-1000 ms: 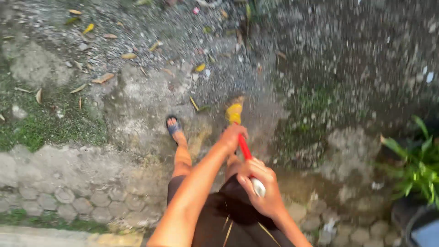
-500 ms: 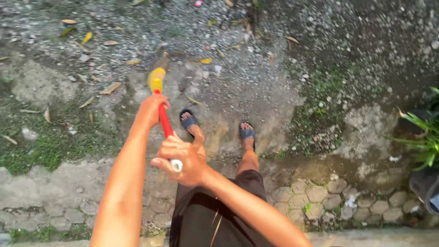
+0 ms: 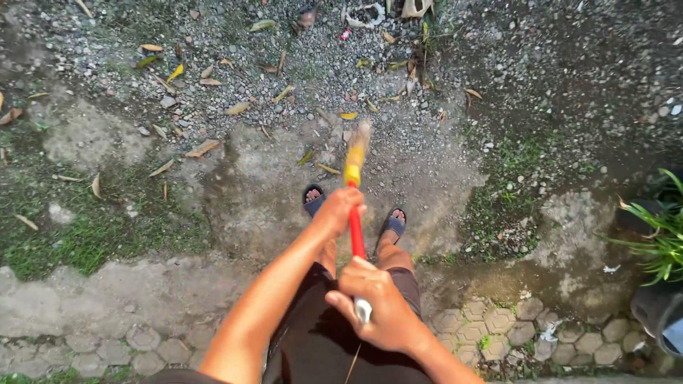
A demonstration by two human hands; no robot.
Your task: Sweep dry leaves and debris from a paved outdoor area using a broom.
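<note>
Since half a second ago, I am swinging the broom (image 3: 355, 186) from my left over to the middle, so its pale bristles are now brushing the gravel straight ahead of my feet. I am wrapping my left hand (image 3: 337, 210) around the red handle just below the yellow collar, fingers closed tight on it. I am clenching my right hand (image 3: 375, 309) around the handle's white top end, close to my dark shorts (image 3: 313, 341). Dry leaves (image 3: 203, 148) are lying scattered over the gravel and moss ahead, and a green plant (image 3: 658, 238) is leaning in at my right by the paving stones (image 3: 491, 331).
</note>
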